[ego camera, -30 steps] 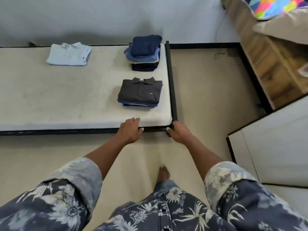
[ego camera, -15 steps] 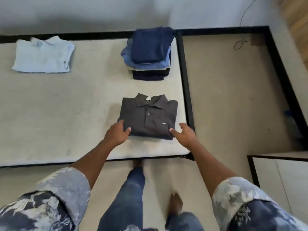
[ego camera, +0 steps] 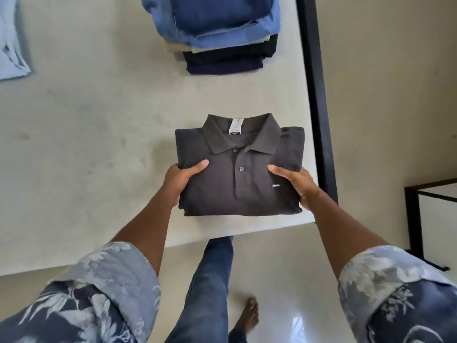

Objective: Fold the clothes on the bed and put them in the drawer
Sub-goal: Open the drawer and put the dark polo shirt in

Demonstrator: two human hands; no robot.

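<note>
Above the bed [ego camera: 99, 144], front right corner, both arms reach forward. Left hand [ego camera: 181, 180] and right hand [ego camera: 299, 185] grip the shirt [ego camera: 237, 189] between them.

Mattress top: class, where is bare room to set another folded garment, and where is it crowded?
Free: the stretch between the grey polo and the light blue shirt; the gap between polo and stack. Crowded: the right edge by the black frame.

1 folded grey polo shirt [ego camera: 239, 191], 2 buttons [ego camera: 241, 168] on its placket, 1 white neck label [ego camera: 235, 126], 1 stack of folded clothes [ego camera: 222, 33] with at least 4 layers showing, 1 pale blue folded garment [ego camera: 11, 45] at left edge, 1 bed [ego camera: 99, 157], 1 left hand [ego camera: 179, 180], 1 right hand [ego camera: 299, 186], 1 bare foot [ego camera: 248, 315]
</note>
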